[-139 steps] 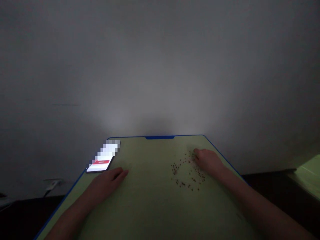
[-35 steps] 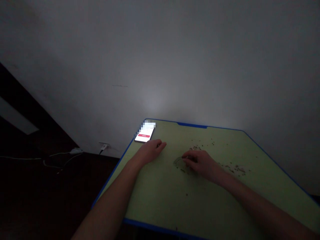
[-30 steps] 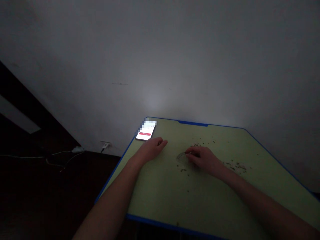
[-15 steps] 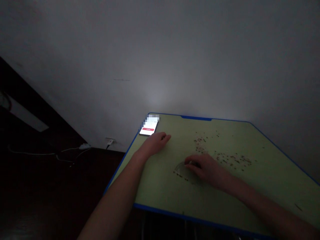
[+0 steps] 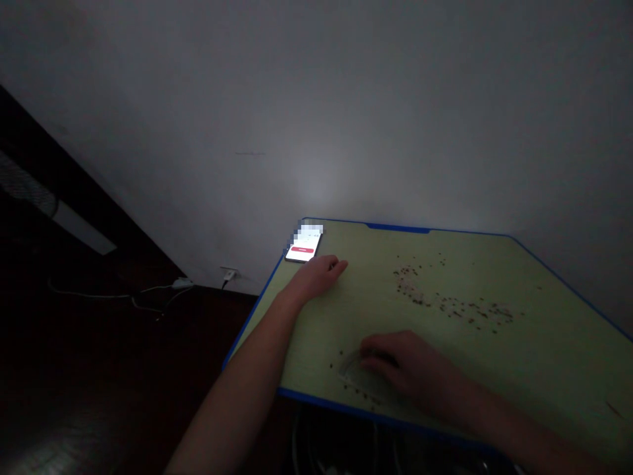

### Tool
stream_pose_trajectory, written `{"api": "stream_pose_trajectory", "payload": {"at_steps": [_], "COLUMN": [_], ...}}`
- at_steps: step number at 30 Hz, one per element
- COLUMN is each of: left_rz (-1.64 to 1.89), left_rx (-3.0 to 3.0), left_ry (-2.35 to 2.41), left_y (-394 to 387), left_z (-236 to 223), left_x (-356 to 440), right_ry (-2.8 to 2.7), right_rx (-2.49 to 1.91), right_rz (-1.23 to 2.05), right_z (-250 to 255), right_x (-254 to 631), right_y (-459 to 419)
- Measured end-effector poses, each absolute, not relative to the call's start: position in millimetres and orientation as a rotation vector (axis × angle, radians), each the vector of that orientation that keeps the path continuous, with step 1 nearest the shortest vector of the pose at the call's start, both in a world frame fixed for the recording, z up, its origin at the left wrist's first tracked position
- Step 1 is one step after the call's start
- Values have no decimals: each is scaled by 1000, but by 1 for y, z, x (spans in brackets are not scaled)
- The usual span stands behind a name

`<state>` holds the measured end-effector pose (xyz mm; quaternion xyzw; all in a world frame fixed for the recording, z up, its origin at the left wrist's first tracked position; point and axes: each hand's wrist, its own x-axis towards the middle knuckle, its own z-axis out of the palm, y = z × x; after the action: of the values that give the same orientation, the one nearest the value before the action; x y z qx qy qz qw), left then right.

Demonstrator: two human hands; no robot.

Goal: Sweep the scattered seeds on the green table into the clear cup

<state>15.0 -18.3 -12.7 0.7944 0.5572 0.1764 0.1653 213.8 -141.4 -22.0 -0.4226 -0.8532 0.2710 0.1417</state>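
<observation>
My right hand (image 5: pixel 395 359) is near the table's front edge, thumb and fingers closed on a clear, rounded, dome-like piece (image 5: pixel 353 369). Its curved rim shows left of the fingertips; the rest is hidden under the hand, so its exact kind is unclear. Small dark seed-like bits (image 5: pixel 359 392) lie along the rim's near side. A wider scatter of such bits (image 5: pixel 418 290) spreads across the table farther back. My left hand (image 5: pixel 321 274) rests on the tabletop just in front of a lit phone (image 5: pixel 302 244), its fingers loosely curled with nothing visible in them.
The pale green table (image 5: pixel 356 297) has a blue edge and stands close to a grey wall (image 5: pixel 316 119). To the left, a white plug (image 5: pixel 229 276) sits in the wall and cables (image 5: pixel 143 290) lie on the dark floor. The light is dim.
My right hand has drawn the clear piece back toward the table's front edge, with several dark bits along its rim. My left hand stays by the phone. The view has shifted.
</observation>
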Motion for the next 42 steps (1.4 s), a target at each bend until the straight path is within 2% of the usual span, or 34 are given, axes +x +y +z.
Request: {"api": "stream_pose_trajectory", "payload": {"at_steps": [8,20,32,42], "left_rz": [511,526,520,477], "left_rx": [2259,2272,2256,2225], "left_ry": [1585,1594,1603,1641], "left_y": [-16,-19,-21,-20], "left_z": [-16,-15,-13,-11], "left_x": [14,13,11,11], "right_ry": [-2441,-2474,-2637,-2588], "right_rx": [-1177,-1240,-899,-919], "right_rz": [918,682,925,1052], "right_z": [-23,-10,-11,-3], "right_x": [209,197,179,188], "right_y": [-156,-93,-116,-132]}}
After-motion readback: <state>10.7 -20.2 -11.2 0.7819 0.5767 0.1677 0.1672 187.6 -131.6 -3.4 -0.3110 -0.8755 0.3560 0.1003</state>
